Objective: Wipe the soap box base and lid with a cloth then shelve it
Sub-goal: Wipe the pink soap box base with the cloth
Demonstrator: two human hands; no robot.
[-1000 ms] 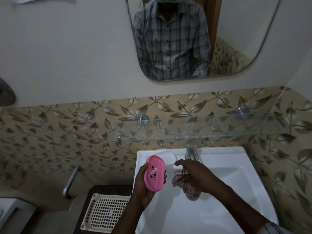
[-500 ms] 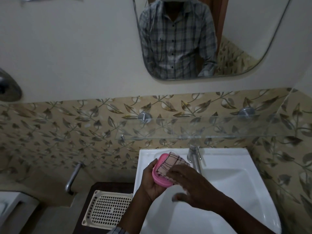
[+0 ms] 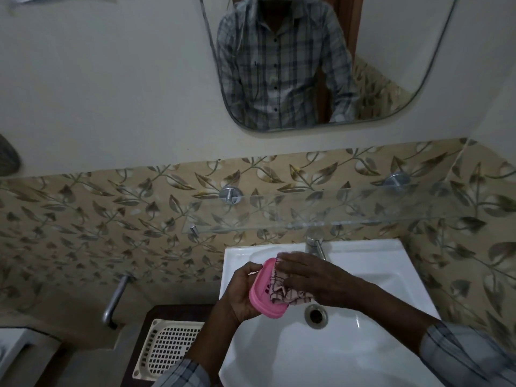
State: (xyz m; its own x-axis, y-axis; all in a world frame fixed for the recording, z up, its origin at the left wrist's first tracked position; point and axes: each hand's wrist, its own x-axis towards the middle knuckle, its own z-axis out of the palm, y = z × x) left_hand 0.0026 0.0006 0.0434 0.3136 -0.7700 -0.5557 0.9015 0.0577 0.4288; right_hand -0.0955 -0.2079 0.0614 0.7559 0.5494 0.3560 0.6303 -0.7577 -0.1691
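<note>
A pink soap box piece [image 3: 264, 289] is held above the white sink [image 3: 363, 258], cupped from the left in the closed fingers of the left hand [image 3: 240, 291]. A checked cloth [image 3: 282, 289] is pressed flat against its upturned face by the right hand [image 3: 312, 277], fingers extended over it. A glass shelf [image 3: 335, 216] is seen higher up on the tiled wall
</note>
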